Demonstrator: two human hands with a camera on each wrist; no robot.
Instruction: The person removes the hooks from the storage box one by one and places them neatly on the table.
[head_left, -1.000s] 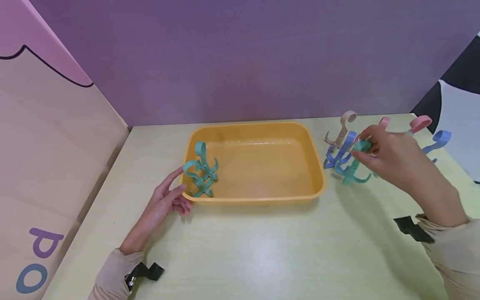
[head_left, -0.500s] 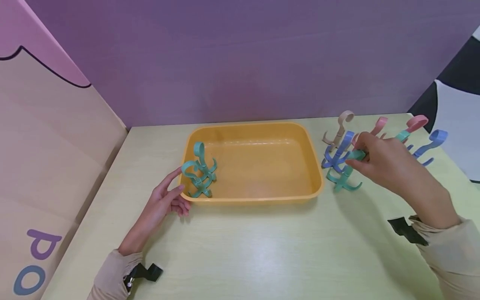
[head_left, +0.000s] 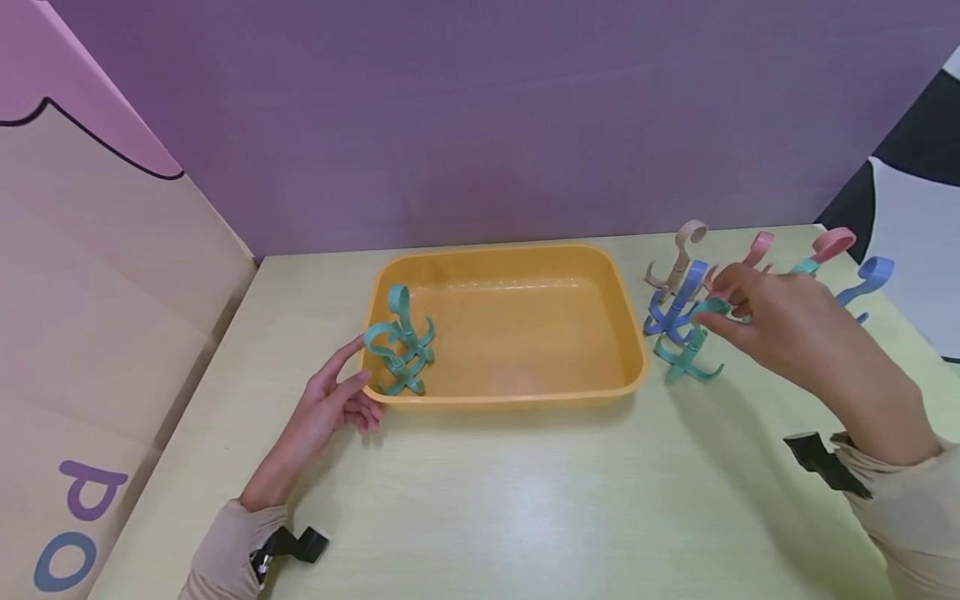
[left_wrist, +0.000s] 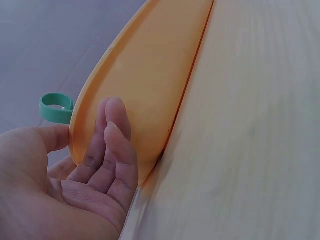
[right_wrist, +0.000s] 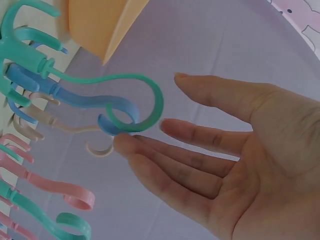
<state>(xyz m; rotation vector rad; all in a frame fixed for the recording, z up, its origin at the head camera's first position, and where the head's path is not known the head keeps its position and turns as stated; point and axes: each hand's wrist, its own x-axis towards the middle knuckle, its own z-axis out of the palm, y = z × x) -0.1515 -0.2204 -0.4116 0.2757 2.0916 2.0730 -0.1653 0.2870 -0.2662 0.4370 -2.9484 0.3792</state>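
Beside the right end of a yellow tray (head_left: 525,399), my right hand (head_left: 795,321) is around the curled top of a teal claw hook (head_left: 686,363), whose claws are down on the table. Thumb and fingers stand apart around that curl in the right wrist view, without pinching it. Two more teal claw hooks (head_left: 403,382) stand in the tray's left end. At the tray's front left corner, my left hand (head_left: 322,408) holds the rim, thumb on top and the other fingers loosely bent outside the wall.
Right of the tray stand a beige hook (head_left: 683,250), a blue hook (head_left: 687,288), pink hooks (head_left: 834,242) and another blue hook (head_left: 870,276), partly behind my right hand. A purple panel (head_left: 487,125) rises behind the table (head_left: 487,500).
My right hand has lowered the teal hook leftward onto the table, and its fingers have loosened from the curl. The left hand and tray keep their places.
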